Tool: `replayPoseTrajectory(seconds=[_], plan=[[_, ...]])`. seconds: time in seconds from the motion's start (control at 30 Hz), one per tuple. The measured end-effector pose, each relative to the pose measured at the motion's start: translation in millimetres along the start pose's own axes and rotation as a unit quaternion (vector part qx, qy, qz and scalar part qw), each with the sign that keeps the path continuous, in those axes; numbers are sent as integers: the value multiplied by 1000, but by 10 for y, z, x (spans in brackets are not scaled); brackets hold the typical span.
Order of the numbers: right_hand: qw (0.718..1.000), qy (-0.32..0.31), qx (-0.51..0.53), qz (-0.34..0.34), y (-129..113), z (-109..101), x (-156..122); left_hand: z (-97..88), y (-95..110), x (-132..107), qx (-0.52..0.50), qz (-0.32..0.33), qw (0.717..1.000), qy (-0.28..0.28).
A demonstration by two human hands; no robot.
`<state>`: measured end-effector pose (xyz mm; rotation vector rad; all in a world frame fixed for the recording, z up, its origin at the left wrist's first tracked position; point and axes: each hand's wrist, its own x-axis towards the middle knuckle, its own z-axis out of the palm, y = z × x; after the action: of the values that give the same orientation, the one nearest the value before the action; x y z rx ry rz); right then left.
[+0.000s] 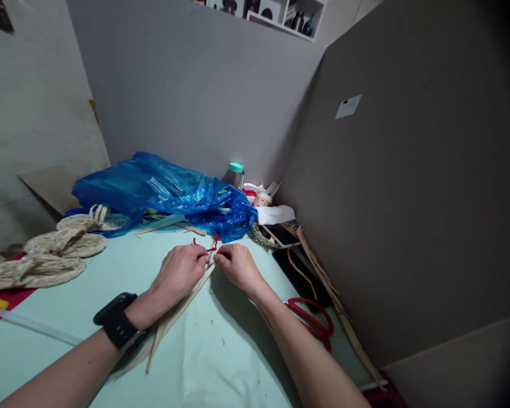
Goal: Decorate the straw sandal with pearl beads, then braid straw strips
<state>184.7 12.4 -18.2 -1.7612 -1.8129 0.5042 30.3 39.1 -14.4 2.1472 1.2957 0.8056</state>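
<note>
My left hand (178, 272) and my right hand (240, 266) come close together over the pale green tabletop, fingertips nearly meeting. Both are pinched closed on the upper end of some dried, straw-coloured plant strips (194, 293). The strips' loose ends run down toward me beneath my left wrist, which wears a black watch (118, 320). Just beyond my fingertips lies a thin red cord (215, 242), apparently fastened where the strips begin; the fingers hide the join. Scissors with red handles (330, 324) rest beside my right forearm, partly covered by it.
A blue plastic bag (153, 184) spreads along the back, near a green-lidded bottle (236, 168). Several woven straw sandals (38, 272) lie at left. A basket (266, 238) holding a phone, a dark flat object (291, 272) and long dried strips (344, 320) line the right partition (399, 181).
</note>
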Motion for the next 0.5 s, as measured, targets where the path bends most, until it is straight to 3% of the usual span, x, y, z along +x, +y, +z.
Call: replayPoseTrajectory(seconds=[0.2, 0.5], plan=[[999, 8, 31, 4, -17, 36, -11, -12, -66, 55, -10, -3, 1000, -26], [988, -13, 151, 25, 197, 183, 85, 346, 278, -358, 85, 82, 992, -49]])
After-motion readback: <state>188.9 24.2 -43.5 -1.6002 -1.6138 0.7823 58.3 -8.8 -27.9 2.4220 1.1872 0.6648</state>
